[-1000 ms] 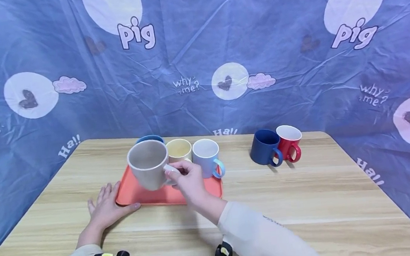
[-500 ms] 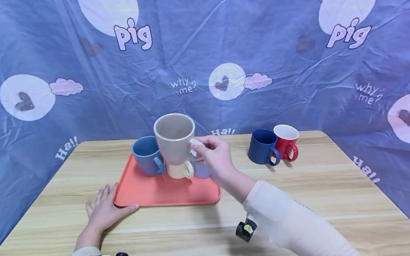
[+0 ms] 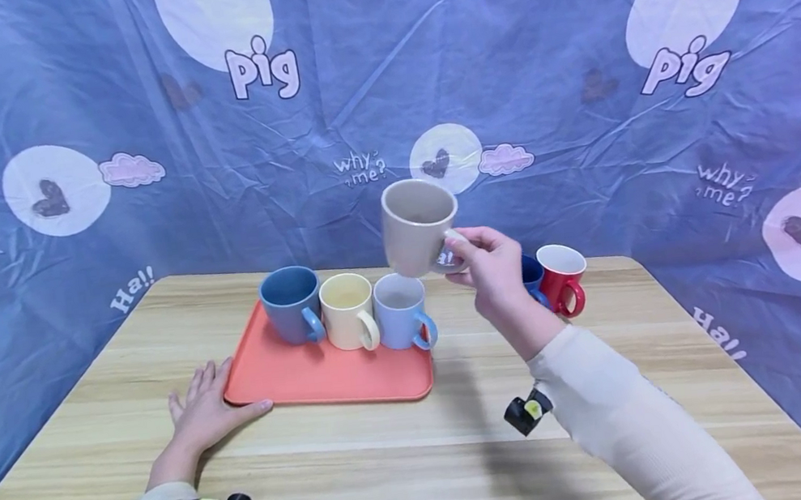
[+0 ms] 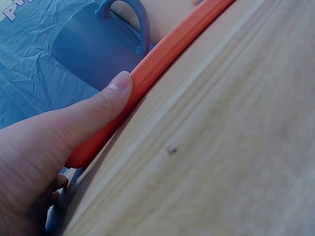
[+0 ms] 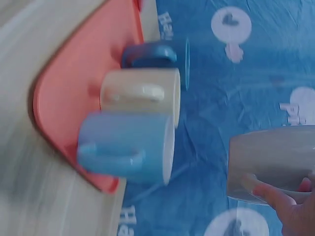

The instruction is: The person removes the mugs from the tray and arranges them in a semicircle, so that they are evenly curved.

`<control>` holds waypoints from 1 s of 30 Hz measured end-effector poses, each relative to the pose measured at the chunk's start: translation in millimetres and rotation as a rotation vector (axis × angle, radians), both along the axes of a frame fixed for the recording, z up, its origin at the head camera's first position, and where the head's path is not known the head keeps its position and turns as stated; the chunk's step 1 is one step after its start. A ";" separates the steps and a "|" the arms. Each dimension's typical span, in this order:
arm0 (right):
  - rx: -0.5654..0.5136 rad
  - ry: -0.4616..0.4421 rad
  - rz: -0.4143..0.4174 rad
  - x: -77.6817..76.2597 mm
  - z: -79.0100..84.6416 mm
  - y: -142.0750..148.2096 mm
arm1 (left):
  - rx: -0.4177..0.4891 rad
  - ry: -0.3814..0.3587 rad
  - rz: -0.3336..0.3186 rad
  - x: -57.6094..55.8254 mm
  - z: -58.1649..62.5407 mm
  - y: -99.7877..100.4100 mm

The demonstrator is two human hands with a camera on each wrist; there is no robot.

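Right-hand grip [image 3: 494, 273] pinches grey mug [image 3: 416, 238] by its handle, mug lifted clear of the desk [image 3: 364, 466], roughly upright, past the right end of the orange tray [image 3: 333, 379]. Left-hand grip [image 3: 205, 409] holds nothing, fingers spread at the tray's near left corner, thumb touching its rim. Tray carries teal-blue mug [image 3: 286, 317], cream mug [image 3: 344, 327] and light-blue mug [image 3: 397, 328] in a row; farther right, navy mug [image 3: 533, 273], partly hidden by the right hand, stands beside red mug [image 3: 557, 289], patterned blue cloth [image 3: 537, 89] behind.
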State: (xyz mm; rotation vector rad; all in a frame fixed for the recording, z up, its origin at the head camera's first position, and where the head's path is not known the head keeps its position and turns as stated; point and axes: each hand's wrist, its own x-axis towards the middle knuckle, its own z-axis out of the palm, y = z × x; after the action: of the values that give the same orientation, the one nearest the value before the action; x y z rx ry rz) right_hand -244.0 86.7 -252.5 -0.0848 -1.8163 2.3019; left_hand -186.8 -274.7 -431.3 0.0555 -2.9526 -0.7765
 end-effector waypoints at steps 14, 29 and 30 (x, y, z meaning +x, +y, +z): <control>-0.043 0.009 -0.139 -15.2 14.9 67.3 | -0.010 0.005 0.007 0.0 0.4 1.4; -0.112 0.044 -0.236 -13.3 25.5 141.3 | -0.004 0.000 0.008 -1.0 -1.4 0.1; -0.117 0.047 -0.237 -13.0 25.0 146.4 | -0.005 0.000 0.008 -1.0 -1.4 0.2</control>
State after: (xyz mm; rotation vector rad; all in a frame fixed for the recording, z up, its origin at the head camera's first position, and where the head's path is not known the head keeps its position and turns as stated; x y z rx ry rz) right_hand -257.0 233.2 -227.5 -0.2478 -1.5566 2.2205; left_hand -187.8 -274.5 -432.6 0.0671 -2.9521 -0.7678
